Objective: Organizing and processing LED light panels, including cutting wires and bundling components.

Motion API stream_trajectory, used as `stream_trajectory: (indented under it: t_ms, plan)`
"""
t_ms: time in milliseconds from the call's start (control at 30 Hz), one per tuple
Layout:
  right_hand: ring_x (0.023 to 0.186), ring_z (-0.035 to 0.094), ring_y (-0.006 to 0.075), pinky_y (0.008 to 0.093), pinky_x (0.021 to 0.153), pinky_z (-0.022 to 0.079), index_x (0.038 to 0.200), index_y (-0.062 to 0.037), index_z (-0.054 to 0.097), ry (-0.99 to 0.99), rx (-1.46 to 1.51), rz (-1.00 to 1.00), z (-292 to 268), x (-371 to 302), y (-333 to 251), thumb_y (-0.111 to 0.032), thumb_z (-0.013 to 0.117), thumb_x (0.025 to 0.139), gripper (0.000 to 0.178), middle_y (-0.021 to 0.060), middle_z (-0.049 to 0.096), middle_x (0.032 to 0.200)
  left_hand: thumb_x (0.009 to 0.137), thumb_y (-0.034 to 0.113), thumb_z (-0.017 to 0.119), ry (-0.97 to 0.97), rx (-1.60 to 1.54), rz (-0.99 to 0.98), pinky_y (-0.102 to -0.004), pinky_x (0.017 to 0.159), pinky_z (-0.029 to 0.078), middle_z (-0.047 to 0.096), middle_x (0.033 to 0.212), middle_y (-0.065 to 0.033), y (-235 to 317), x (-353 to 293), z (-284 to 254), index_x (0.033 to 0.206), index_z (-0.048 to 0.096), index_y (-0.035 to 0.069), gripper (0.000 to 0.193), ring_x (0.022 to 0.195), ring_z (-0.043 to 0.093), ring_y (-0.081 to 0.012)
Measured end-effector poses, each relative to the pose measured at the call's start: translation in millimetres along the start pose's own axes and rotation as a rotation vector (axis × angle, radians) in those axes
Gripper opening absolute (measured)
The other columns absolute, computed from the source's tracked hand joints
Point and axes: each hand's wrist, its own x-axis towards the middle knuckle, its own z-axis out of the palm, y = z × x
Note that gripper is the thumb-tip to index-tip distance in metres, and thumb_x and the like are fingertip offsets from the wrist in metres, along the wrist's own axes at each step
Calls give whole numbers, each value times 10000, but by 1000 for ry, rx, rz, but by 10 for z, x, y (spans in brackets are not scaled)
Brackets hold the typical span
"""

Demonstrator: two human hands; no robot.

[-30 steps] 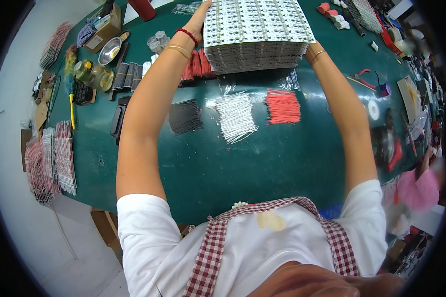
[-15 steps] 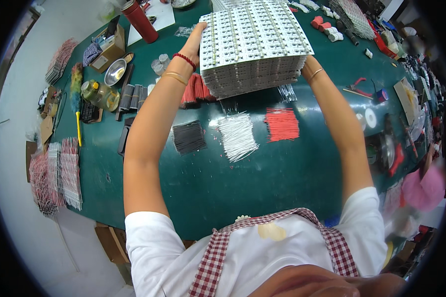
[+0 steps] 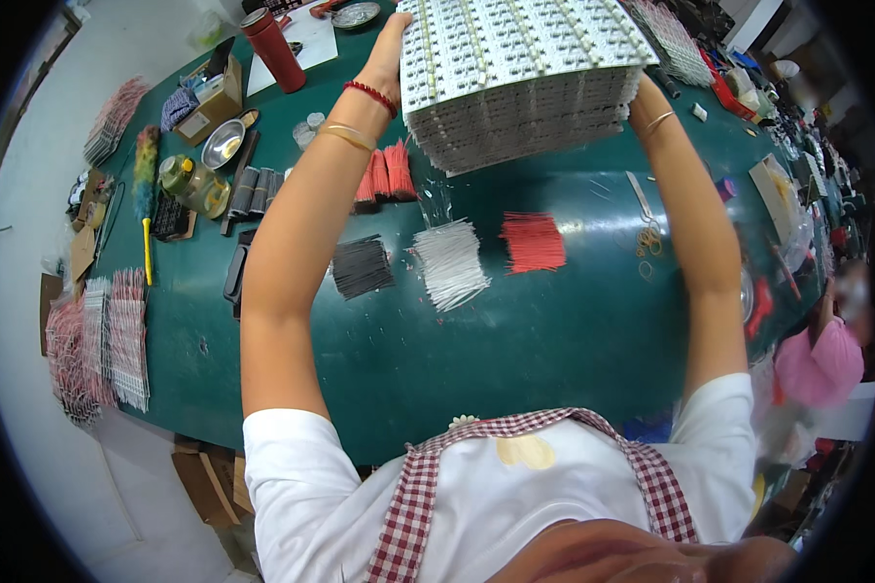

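Note:
A thick stack of white circuit board panels [image 3: 530,107] is held up over the far part of the table, its top sheet covered in rows of small parts. My left hand [image 3: 391,51] grips its left side, the thumb showing at the upper corner. On the right side my right hand [image 3: 645,101] holds it too, with most of the fingers hidden behind the stack. Nearer to me lie a pile of black wires [image 3: 362,267], a pile of white wires [image 3: 451,264] and a pile of red wires [image 3: 533,242], side by side on the green table [image 3: 515,360].
Bundled red wires [image 3: 391,173] lie beyond the black pile. Tweezers [image 3: 640,194] and rubber bands [image 3: 648,238] rest near my right forearm. A red flask [image 3: 274,53], a metal bowl [image 3: 225,143] and a jar [image 3: 204,189] stand left. Someone in pink [image 3: 822,364] is at right.
The stack has moved right and somewhat nearer the camera, both hands going with it. Tweezers and rubber bands, hidden before, now show by my right forearm.

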Motion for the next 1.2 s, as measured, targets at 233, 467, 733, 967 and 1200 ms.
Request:
stream_trajectory:
  t_ms: [233,467,733,967,1200]
  plan:
    - [980,597,209,331,880,475,1196,27,532,-17,-20,-15,345,-598,-19,-447,399,926,561,135,619,1119,908,329,444,-151,-12,48,-327,731,559,682,969,-122,487,-339,211,1103,570,-1,404,800,679,-204]
    - [992,593,211,334,889,470,1203,28,527,-13,-2,9,621,-1447,171,-470,392,922,588,136,615,1127,928,375,363,-285,-61,54,-351,900,501,614,1155,-175,817,-1489,799,1278,472,-23,541,1016,625,-248]
    - [1007,588,214,337,901,464,1212,29,520,-49,48,34,886,-1977,536,-496,383,917,618,136,611,1137,912,351,419,30,93,-1,-312,749,564,681,975,-126,616,-2972,850,1119,569,-9,442,814,679,-182]
    - [1019,584,216,340,910,459,1219,31,515,-128,81,-14,866,-1526,629,-519,376,913,644,137,607,1146,933,432,391,257,-12,-149,-307,801,535,622,1118,-115,-171,-3695,437,1221,513,5,529,928,644,-176]
    - [1032,579,218,343,920,454,1227,32,509,-28,141,-18,564,-1470,895,-541,368,908,671,137,604,1154,930,440,428,373,240,9,-283,869,448,539,1185,-93,-680,-4042,280,1318,393,-4,591,1016,542,-147]
